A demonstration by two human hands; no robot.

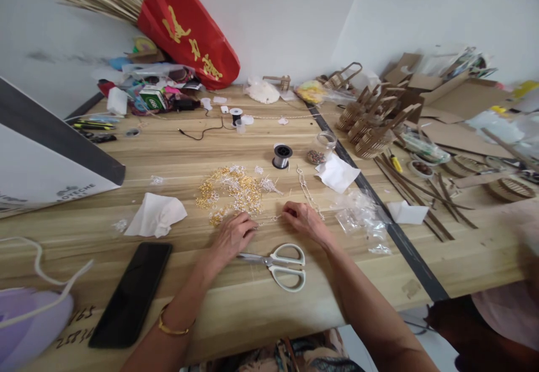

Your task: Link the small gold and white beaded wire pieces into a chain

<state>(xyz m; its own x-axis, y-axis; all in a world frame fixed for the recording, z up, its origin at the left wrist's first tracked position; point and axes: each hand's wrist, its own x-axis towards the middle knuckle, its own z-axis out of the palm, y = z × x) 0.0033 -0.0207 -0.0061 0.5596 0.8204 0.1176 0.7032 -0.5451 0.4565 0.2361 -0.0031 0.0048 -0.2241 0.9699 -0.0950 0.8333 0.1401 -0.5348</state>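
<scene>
A thin, pale strand like a fine chain [274, 218] stretches low over the table between my two hands. My left hand [236, 233] has its fingers curled together at one end, beside a pile of gold and silver jewelry findings [240, 189]. With thumb and finger pinched, my right hand [304, 221] meets the other end; its grip is partly hidden. Beyond that hand lies a longer looped chain [306, 187]. White-handled scissors [287, 266] rest just in front of me, blades pointing left.
A wire spool [282, 156] and a glass jar [326, 141] stand behind. A black phone [131, 294] and crumpled paper [155, 216] lie left. Clear plastic bags [360, 215], several small woven baskets [373, 136] and another person's sleeve [507, 310] are right.
</scene>
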